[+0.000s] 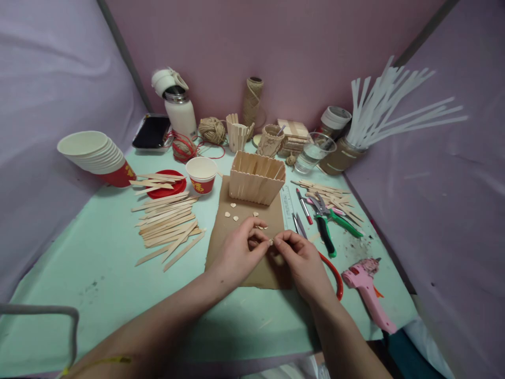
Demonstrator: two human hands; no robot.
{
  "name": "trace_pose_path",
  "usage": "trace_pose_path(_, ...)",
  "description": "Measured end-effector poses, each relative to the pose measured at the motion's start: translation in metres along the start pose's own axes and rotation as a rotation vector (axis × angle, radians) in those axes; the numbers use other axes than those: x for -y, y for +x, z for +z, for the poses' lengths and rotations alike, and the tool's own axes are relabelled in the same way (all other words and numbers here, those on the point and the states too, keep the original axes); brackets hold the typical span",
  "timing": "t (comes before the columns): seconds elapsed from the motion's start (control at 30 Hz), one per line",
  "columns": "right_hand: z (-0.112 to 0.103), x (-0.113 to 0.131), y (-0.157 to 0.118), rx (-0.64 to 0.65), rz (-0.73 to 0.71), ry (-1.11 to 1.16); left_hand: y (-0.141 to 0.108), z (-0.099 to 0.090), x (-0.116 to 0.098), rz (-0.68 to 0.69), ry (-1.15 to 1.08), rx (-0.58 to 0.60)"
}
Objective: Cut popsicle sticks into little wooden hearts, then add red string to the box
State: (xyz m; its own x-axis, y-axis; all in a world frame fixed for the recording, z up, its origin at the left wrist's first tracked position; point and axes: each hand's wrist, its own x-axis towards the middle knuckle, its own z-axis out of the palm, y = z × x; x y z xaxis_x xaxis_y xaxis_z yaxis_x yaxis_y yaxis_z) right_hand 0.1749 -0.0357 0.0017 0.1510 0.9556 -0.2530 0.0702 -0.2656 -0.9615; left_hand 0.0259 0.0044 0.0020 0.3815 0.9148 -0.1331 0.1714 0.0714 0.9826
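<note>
Over a sheet of brown cardboard (221,231), my left hand (240,250) and my right hand (302,258) meet fingertip to fingertip. Both pinch one tiny pale wooden piece (271,242), mostly covered by the fingers. Several similar small rounded wooden pieces (235,218) lie on the cardboard beyond my left hand. At the cardboard's far end stands a box made of craft sticks (256,181), open at the top. Scissors (299,225) lie just past my right hand, their red handle (335,273) partly hidden by it.
Craft sticks (169,223) are spread at left near stacked paper cups (102,158) and a single paper cup (202,173). At right lie green-handled cutters (325,218), a marker (304,206) and a pink glue gun (369,292). A water cup (311,155) and twine (212,130) stand behind.
</note>
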Motion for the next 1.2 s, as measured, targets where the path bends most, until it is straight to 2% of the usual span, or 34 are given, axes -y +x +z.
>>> trace_pose_path(0.6, -0.003, -0.002, 0.002, -0.02, -0.054, -0.093, 0.002, -0.003, -0.003, 0.004, 0.028, -0.019)
trace_pose_path(0.77, -0.016, -0.001, 0.006, -0.147, -0.263, -0.383, 0.008, -0.016, -0.01, 0.011, -0.003, -0.13)
trace_pose_path(0.9, -0.03, -0.002, 0.014, -0.133, -0.366, -0.617, 0.009, -0.019, -0.01, 0.0, -0.027, -0.139)
trace_pose_path(1.03, -0.033, 0.001, 0.024, -0.143, -0.389, -0.927, 0.008, -0.015, -0.01, -0.012, -0.028, -0.127)
trace_pose_path(1.2, -0.021, 0.004, 0.036, -0.103, -0.354, -1.191, 0.009, -0.014, -0.01, -0.017, -0.028, -0.128)
